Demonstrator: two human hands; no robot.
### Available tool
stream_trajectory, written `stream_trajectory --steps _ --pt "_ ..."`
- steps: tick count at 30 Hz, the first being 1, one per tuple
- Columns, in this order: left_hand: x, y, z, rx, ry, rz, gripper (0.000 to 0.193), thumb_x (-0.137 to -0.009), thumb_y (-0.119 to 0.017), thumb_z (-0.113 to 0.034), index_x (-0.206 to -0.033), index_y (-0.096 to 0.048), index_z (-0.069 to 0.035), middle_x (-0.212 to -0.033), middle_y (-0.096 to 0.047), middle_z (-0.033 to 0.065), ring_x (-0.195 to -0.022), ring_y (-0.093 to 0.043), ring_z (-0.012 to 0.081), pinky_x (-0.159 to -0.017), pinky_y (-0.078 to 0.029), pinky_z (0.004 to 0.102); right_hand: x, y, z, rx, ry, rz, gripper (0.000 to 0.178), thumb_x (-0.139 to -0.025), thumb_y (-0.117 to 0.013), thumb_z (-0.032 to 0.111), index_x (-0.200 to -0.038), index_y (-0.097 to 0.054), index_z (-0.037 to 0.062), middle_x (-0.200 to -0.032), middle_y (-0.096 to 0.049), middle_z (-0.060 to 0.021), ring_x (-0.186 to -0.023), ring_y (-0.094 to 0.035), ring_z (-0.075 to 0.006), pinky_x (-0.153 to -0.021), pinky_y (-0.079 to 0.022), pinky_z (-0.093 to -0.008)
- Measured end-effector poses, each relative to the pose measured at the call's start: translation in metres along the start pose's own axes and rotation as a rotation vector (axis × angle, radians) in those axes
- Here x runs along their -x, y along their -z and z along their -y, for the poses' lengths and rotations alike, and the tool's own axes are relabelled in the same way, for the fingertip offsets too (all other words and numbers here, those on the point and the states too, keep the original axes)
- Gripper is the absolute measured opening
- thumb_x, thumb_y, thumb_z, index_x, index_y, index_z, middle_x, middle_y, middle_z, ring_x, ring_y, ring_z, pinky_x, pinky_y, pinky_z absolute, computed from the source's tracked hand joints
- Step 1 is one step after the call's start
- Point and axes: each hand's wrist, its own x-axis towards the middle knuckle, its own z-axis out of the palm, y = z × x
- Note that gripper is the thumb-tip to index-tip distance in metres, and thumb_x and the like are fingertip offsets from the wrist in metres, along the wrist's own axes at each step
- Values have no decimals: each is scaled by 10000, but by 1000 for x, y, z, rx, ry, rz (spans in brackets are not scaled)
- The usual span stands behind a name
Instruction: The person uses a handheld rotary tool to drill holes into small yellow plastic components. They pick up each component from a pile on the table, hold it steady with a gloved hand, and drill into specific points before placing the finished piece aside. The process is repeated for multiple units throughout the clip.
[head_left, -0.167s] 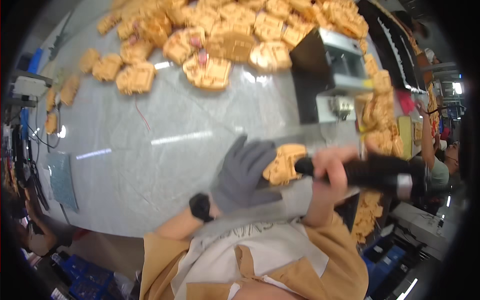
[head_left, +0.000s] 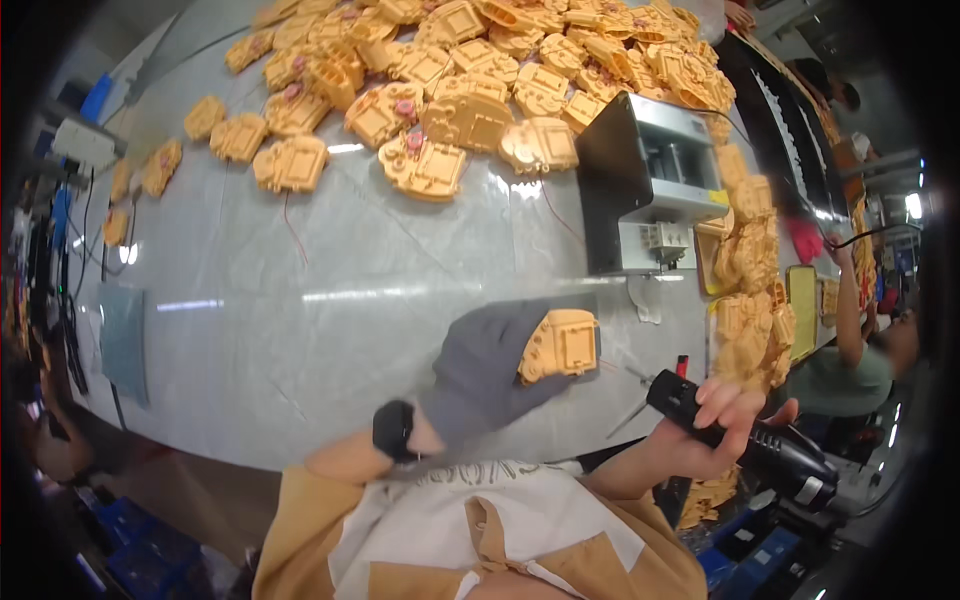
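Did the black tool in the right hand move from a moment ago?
Yes. Judged against the black-and-silver machine on the table, the black tool in the right hand has moved right and a little toward the person.

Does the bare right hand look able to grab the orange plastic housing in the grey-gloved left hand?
Probably not: the right hand is wrapped around a black cylindrical handheld tool, and the left hand holds the housing.
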Motion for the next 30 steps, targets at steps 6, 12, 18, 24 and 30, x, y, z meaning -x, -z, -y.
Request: stream_trajectory --steps 6,12,18,24,30 --pt "-48 -15 8 50 328 570 766 -675 -622 -469 -1259 -373 -41 -941 -603 166 -849 -592 298 -780 -471 369 12 37 6 5 -68 -94 523 -783 -434 75 -1277 -261 81 -669 -379 -14 -500 -417 -109 -549 -389 -290" --pt "5 -28 -3 523 368 175 665 -671 -692 -192 -1250 -396 -51 -941 -566 80 -876 -563 168 -801 -455 282 20 34 18 -74 -57 -71 522 -796 -439 72 -1292 -275 81 -666 -374 -15 -507 -402 -112 -565 -368 -292" --pt "31 -18 -23 340 -38 -161 546 -672 -670 -30 -1177 -464 -49 -911 -525 80 -848 -552 166 -784 -450 267 26 34 17 -65 -123 -63 519 -796 -452 69 -1287 -286 92 -660 -380 -21 -506 -412 -118 -563 -378 -300" --pt "52 12 -16 155 -361 -375 562 -561 -619 108 -1085 -510 -61 -990 -481 100 -894 -514 280 -809 -462 407 26 32 -7 78 -112 -87 518 -794 -469 74 -1281 -294 86 -664 -414 -33 -519 -427 -124 -553 -376 -309" --pt "192 48 -20 17 393 -1085 372 -745 -575 8 -1097 -455 21 -1055 -500 166 -919 -545 217 -853 -444 353 44 44 -31 26 -292 -5 113 -804 -446 129 -866 -425 37 -627 -377 -31 -593 -421 -130 -670 -363 -320"
